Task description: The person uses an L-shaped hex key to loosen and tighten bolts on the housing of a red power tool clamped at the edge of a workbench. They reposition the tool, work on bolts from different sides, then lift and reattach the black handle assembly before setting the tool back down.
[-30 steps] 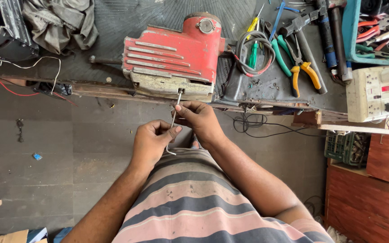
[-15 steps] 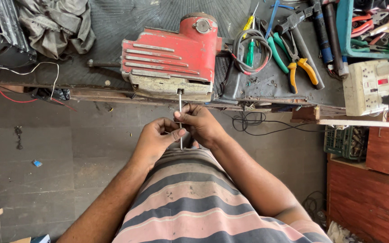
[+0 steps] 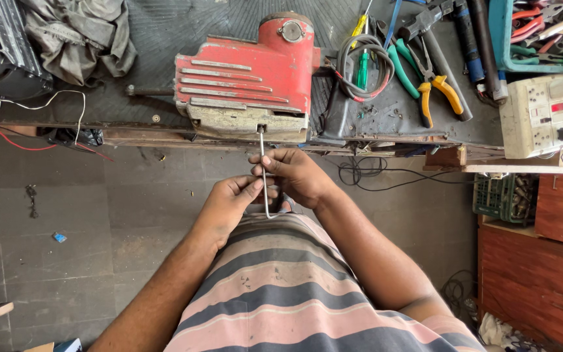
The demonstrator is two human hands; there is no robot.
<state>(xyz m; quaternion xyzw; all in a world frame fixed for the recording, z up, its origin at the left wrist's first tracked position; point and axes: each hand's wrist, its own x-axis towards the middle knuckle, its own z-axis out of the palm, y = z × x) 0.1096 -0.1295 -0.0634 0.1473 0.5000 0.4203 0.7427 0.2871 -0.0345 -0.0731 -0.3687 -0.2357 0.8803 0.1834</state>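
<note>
The L-shaped hex key (image 3: 263,171) runs near-to-far into the red machine housing (image 3: 245,75), fingers of the left hand (image 3: 229,205) and right hand (image 3: 294,175) both closed around its shaft.

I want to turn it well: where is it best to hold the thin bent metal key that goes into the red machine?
Hold the L-shaped key at its bent near end, from your side. The long shaft runs straight into the red machine, so the short leg probably gives leverage. Both left hand and right hand hold it there.
</note>
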